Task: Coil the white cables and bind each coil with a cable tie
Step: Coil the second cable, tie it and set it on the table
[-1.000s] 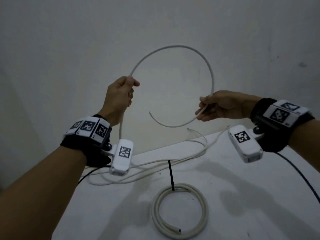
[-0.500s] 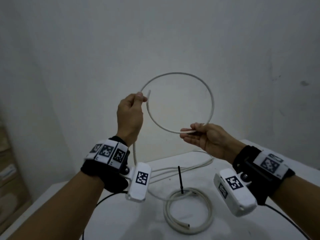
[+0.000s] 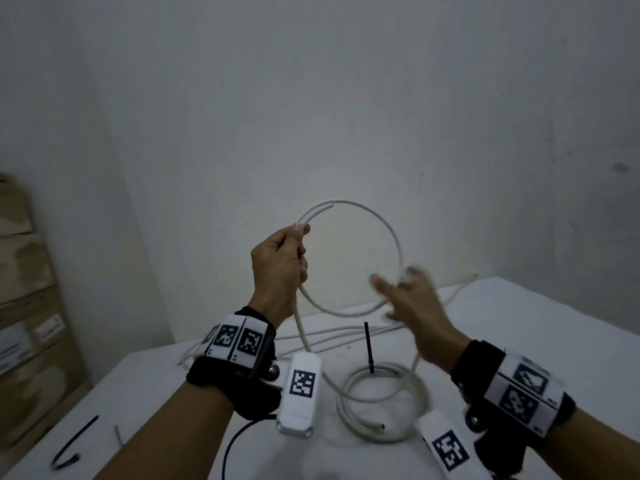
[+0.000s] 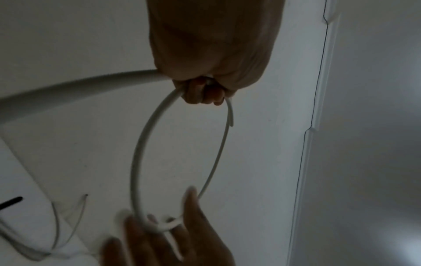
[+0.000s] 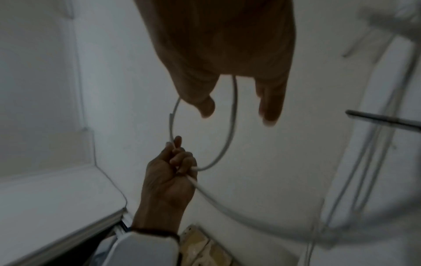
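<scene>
My left hand [image 3: 280, 261] is raised over the table and grips a white cable [image 3: 388, 220] where it crosses itself, closing one round loop. The cable's free end sticks out past the fingers [image 4: 205, 95]. My right hand [image 3: 405, 299] is blurred at the loop's lower right, with its fingers spread and straight. The loop [image 4: 136, 162] runs across those fingers [image 4: 191, 201] without being gripped. The rest of this cable hangs down to the table. A finished white coil [image 3: 420, 403] lies on the table, and a black cable tie [image 3: 369, 348] stands up from it.
More loose white cables [image 3: 332, 336] trail across the back of the white table [image 3: 536, 341]. A spare black cable tie [image 3: 76, 441] lies near the table's left edge. Cardboard boxes [image 3: 27, 306] are stacked at the left, and a plain wall is close behind.
The left hand has gathered the free end against the cable, closing the loop. The right hand has let go of the loop's bottom and spread its fingers. Both hands sit lower in view.
</scene>
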{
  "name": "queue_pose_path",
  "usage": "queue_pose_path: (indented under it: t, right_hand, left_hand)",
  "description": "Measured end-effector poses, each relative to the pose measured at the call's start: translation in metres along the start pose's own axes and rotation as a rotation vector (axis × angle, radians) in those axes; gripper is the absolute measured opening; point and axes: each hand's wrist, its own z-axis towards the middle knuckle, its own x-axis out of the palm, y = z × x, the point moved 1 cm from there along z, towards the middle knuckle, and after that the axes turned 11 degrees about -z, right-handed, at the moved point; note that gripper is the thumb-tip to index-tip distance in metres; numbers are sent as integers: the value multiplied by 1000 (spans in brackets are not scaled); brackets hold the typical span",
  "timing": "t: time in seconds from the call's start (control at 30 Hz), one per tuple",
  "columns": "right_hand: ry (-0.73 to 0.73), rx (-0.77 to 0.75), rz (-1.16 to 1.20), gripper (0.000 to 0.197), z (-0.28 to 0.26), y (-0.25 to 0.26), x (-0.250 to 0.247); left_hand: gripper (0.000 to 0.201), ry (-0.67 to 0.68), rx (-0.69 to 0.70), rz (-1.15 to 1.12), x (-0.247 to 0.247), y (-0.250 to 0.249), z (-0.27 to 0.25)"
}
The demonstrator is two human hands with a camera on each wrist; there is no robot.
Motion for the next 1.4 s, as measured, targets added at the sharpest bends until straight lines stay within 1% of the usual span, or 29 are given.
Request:
queue_pose_path:
  t: [0.03, 0.07, 0.1, 0.13, 0.17, 0.23, 0.27, 0.3, 0.37, 0.4, 0.47, 0.53, 0.63, 0.77, 0.8, 0.87, 0.97, 1.03, 1.1, 1.13, 1.2, 1.23, 1.33, 1.4]
  right_hand:
    - [-203, -136, -109, 50, 2, 5, -9]
    - [-344, -304, -205, 45, 4, 11, -17]
    - [-387, -442, -276, 31, 5, 18, -21]
    - [-331, -511, -310, 16, 6, 24, -21]
    - [-205, -499, -297, 5, 5, 28, -19]
    - [90, -348, -222, 10, 4, 30, -7]
    - [200, -279, -180, 14, 3, 29, -1]
    - [262, -237, -143, 17, 4, 28, 5]
    - [307, -202, -39, 21, 7, 27, 18]
    - [309, -182, 27, 22, 9, 27, 23]
    - [296, -138, 158, 21, 13, 26, 34]
    - [279, -116, 236, 19, 16, 23, 42]
    - [261, -92, 359, 16, 19, 19, 50]
    - [184, 84, 768, 18, 29, 20, 53]
    - [159, 121, 847, 19, 33, 22, 51]
    - [123, 153, 922, 22, 41, 26, 45]
    - [91, 161, 937, 21, 48, 31, 38]
    - [83, 169, 890, 20, 48, 29, 39]
    - [90, 129, 816, 20, 44, 24, 44]
    - [95, 95, 766, 20, 42, 21, 48]
    - [111, 24, 660, 19, 36, 17, 55]
    - [121, -3, 618, 19, 32, 16, 58]
    - [128, -25, 554, 18, 25, 17, 66]
    - [130, -21, 560, 16, 24, 20, 68]
  left_hand:
    - [21, 17, -17, 18, -5, 1, -1]
    - [21, 38, -31, 37, -9, 3, -2]
    - [22, 62, -40, 56, -12, 5, -4]
    - [22, 85, -45, 70, -13, 7, -6]
    - [22, 107, -48, 81, -14, 9, -9]
    - [20, 154, -39, 101, -14, 12, -16]
    - [21, 177, -25, 115, -13, 14, -20]
    - [25, 195, -6, 134, -12, 15, -23]
    - [33, 217, 38, 174, -12, 18, -29]
    - [33, 226, 59, 193, -13, 19, -32]
    - [26, 235, 93, 214, -14, 21, -37]
    - [21, 218, 106, 202, -17, 23, -40]
    - [20, 182, 109, 173, -20, 26, -44]
    - [18, 120, 83, 110, -25, 36, -50]
    - [18, 114, 73, 102, -28, 39, -52]
    - [18, 118, 52, 105, -34, 46, -57]
    - [17, 158, -13, 140, -46, 54, -66]
    - [17, 234, -74, 242, -51, 55, -67]
    - [22, 277, -121, 342, -52, 51, -62]
    - [26, 264, -122, 355, -51, 47, -57]
    - [31, 207, -75, 337, -45, 34, -44]
    - [31, 182, -29, 330, -40, 27, -38]
    - [22, 176, 196, 452, -24, 11, -25]
    - [16, 188, 314, 554, -15, 9, -24]
